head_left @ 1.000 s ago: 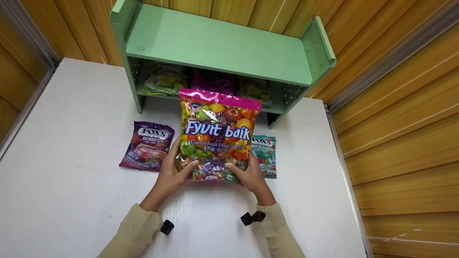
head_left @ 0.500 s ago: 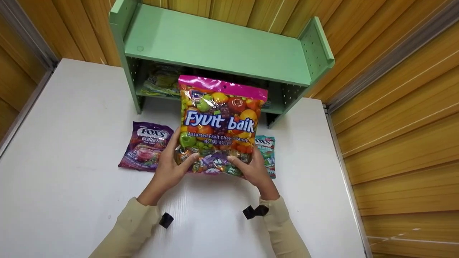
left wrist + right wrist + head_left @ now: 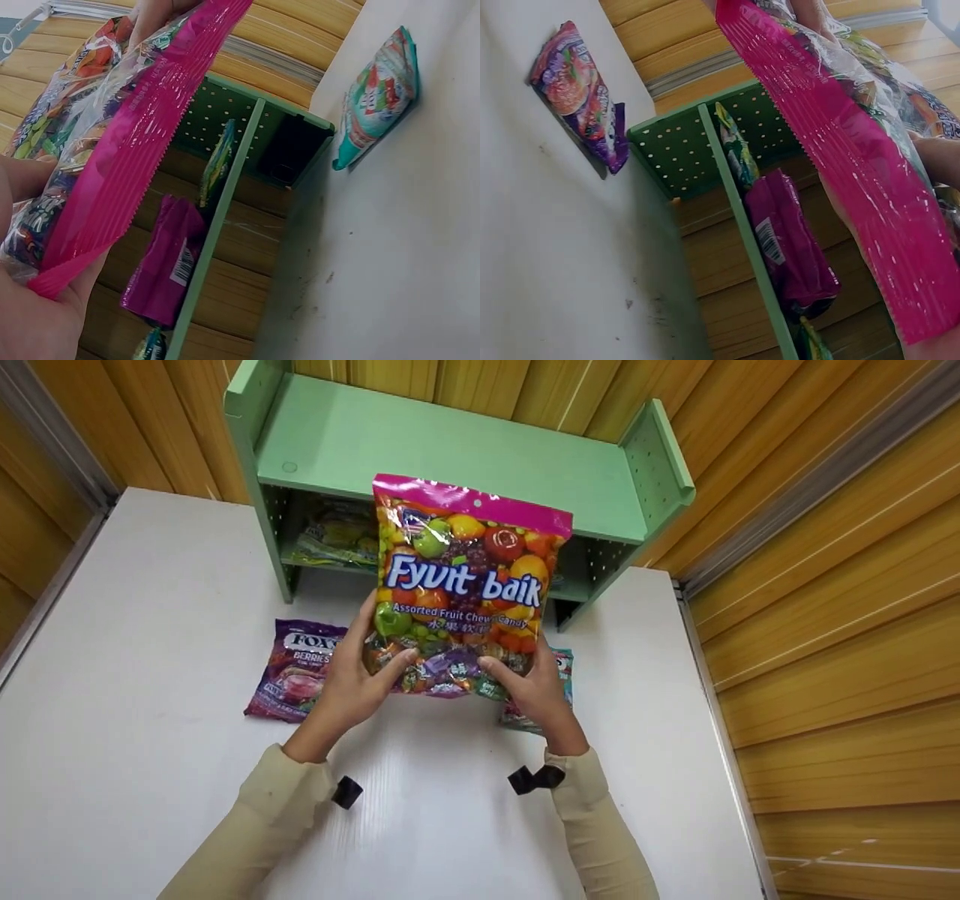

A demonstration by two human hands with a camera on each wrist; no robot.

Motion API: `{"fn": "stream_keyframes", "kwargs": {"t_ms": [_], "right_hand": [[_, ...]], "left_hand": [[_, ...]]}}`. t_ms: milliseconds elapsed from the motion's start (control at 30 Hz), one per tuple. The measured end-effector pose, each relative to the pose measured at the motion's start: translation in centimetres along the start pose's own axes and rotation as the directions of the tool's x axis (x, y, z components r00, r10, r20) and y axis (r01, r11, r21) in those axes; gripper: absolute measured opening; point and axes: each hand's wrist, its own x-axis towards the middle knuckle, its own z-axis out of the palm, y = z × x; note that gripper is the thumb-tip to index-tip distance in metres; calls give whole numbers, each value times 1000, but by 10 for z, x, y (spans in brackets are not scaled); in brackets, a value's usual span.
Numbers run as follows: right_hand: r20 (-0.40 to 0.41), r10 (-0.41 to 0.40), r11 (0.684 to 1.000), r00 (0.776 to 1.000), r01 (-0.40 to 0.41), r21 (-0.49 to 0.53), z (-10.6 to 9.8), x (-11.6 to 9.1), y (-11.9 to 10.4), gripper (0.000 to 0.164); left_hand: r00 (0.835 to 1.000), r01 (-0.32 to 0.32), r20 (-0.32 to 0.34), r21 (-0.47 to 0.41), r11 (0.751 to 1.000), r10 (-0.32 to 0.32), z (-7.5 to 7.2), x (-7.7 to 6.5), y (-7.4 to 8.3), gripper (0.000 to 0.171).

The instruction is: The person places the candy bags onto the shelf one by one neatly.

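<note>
I have a large, glossy plastic candy bag (image 3: 461,592), printed with bright fruit and topped by a magenta strip, held in a two-sided grip: my left hand (image 3: 351,682) clasps its lower left edge, my right hand (image 3: 538,682) its lower right edge, both thumbs lying on the printed face. It is up off the white table (image 3: 172,780), its lower end towards me. The relation I judge to matter most is between the bag and the pale green shelf unit (image 3: 450,431): the bag's longer axis runs away from me, magenta strip foremost, towards the unit's front, and in the head view it hides the middle of the compartment beneath the top board. Neither hand is clearly nearer the unit; the strip leads both. From the wrists I see a plain magenta packet (image 3: 787,240) standing inside that compartment. A purple berry-candy bag (image 3: 289,679) lies on the table beyond my left hand, and a teal candy bag (image 3: 379,97) lies partly behind my right.
</note>
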Motion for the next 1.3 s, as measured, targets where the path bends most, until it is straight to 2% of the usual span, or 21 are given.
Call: {"fn": "stream_keyframes", "kwargs": {"t_ms": [167, 300, 433, 500, 667, 900, 1133, 1300], "right_hand": [[-9, -68, 998, 998, 68, -10, -3, 13, -12, 63], [-17, -68, 998, 998, 68, -4, -6, 24, -21, 63], [-9, -82, 997, 997, 82, -7, -8, 35, -29, 64], [1, -103, 995, 995, 103, -6, -9, 40, -33, 64], [8, -90, 996, 996, 90, -19, -13, 52, -42, 67], [1, -79, 997, 997, 79, -24, -23, 70, -53, 69], [-29, -97, 995, 995, 97, 10, -32, 92, -64, 68], [-49, -121, 992, 991, 123, 34, -37, 107, -73, 67]], "left_hand": [[1000, -25, -1, -5, 1000, 25, -4, 17, 9, 81], [999, -53, 0, -29, 998, 53, -6, 29, 15, 80], [998, -57, -8, -12, 998, 57, -8, 40, 21, 80], [999, -53, -9, -2, 999, 53, -10, 45, 22, 81], [999, -52, -14, 19, 998, 52, -12, 59, 27, 80], [999, -46, -7, 49, 998, 47, -13, 79, 43, 78], [1000, -16, 24, 32, 999, 15, -19, 106, 63, 80], [999, -4, 46, 25, 1000, 3, -21, 127, 71, 79]]}}
